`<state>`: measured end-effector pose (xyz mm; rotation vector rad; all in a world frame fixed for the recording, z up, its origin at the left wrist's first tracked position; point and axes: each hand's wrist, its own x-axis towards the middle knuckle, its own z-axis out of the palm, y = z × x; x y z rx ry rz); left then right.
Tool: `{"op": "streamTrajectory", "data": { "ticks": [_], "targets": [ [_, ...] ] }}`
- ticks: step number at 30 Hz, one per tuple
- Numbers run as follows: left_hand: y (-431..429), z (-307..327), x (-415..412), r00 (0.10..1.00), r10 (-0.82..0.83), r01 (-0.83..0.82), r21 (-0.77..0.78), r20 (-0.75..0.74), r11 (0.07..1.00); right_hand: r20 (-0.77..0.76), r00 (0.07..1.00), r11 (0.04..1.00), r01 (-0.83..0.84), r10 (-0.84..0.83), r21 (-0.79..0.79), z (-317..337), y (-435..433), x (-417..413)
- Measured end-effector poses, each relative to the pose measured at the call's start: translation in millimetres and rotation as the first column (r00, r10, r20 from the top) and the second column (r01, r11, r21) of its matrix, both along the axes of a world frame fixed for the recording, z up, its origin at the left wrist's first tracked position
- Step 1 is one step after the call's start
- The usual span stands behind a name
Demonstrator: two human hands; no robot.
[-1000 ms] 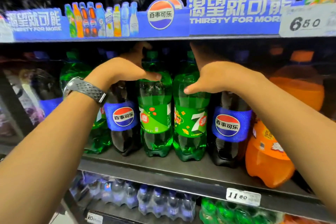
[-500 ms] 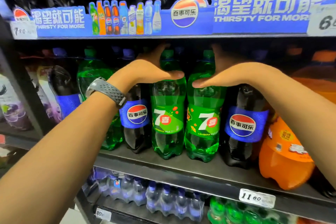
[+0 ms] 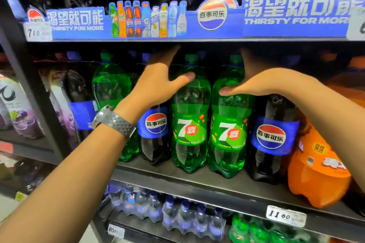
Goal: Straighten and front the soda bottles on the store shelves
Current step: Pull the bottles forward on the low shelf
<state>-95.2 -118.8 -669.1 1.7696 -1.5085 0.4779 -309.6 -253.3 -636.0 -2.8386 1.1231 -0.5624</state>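
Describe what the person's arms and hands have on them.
Both forearms are bare, with no sleeves in view. The left hand and right hand are ungloved, no rings visible. A silver metal watch with a textured band sits on the left wrist.

**Glossy plastic on a matt shelf**

The shelf board (image 3: 217,185) is dark, smooth and matt. On it, the left green bottle (image 3: 189,152) and the right green bottle (image 3: 227,156) are clear tinted plastic, glossy with bright highlights, and each wears a smooth film label. The cola bottles (image 3: 270,140) on the same board are glossy dark plastic with blue labels of fine dotted texture. The orange bottle (image 3: 316,183) at the board's right end is also shiny plastic. Above the board, the blue banner (image 3: 276,25) looks like printed card with a slight sheen. Below the board, small bottles (image 3: 187,221) sit in crinkled clear shrink film. In front of the board, the watch band (image 3: 116,122) is brushed metal mesh.
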Motion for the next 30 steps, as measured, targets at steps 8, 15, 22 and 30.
{"op": "streamTrajectory", "data": {
  "ticks": [8,15,22,30],
  "targets": [
    [64.8,-33.6,70.4,0.901,0.434,-0.424,-0.202,0.003,0.883,0.134,0.956,0.873,-0.176,0.262,-0.455,-6.0,58.8,34.7],
    [82.0,-15.6,116.3,0.86,0.422,-0.42,0.073,-0.286,0.905,0.114,0.844,0.842,-0.493,0.524,-0.218,8.8,79.9,133.9],
    [85.5,-25.7,122.0,0.848,0.401,-0.36,0.179,-0.347,0.916,0.033,0.911,0.911,-0.411,0.412,-0.021,-0.3,66.6,179.4],
    [70.3,-37.6,123.8,0.821,0.523,-0.511,0.113,-0.228,0.852,-0.087,0.955,0.955,-0.289,0.283,-0.067,-1.7,68.7,188.2]
  ]
}}
